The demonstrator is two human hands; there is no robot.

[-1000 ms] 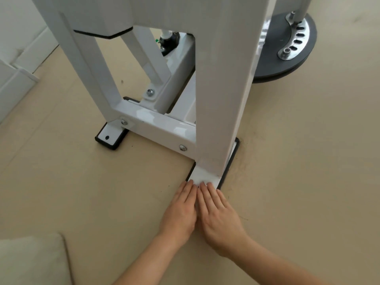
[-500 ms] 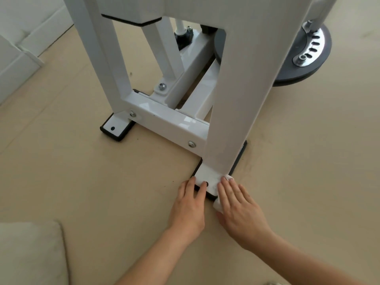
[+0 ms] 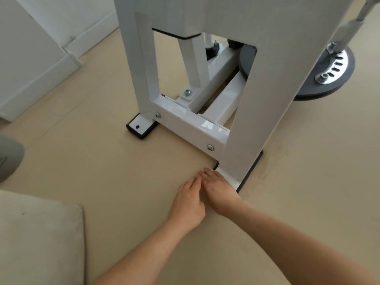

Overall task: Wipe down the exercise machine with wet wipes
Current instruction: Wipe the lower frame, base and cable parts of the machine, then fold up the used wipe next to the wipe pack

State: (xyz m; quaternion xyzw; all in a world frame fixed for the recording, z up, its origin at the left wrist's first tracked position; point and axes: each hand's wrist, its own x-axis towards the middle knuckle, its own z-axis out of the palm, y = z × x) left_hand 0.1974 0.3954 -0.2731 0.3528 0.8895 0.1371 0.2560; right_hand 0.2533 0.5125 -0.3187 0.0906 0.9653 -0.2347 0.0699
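The white exercise machine stands on a beige floor, and its near foot plate has a black rubber rim. My right hand lies flat across that plate with its fingers stretched to the left. A small white edge of the wet wipe shows at its fingertips; the rest is hidden under the hand. My left hand rests on the floor just left of the plate, fingers extended and touching my right hand.
The machine's second foot plate sits to the far left. A dark weight disc with a metal bracket lies at the back right. A beige cushion fills the near left, and a white wall with baseboard runs along the left.
My right hand has slid with the wipe from the plate's right corner leftward across it. My left hand has come off the plate onto the floor beside it.
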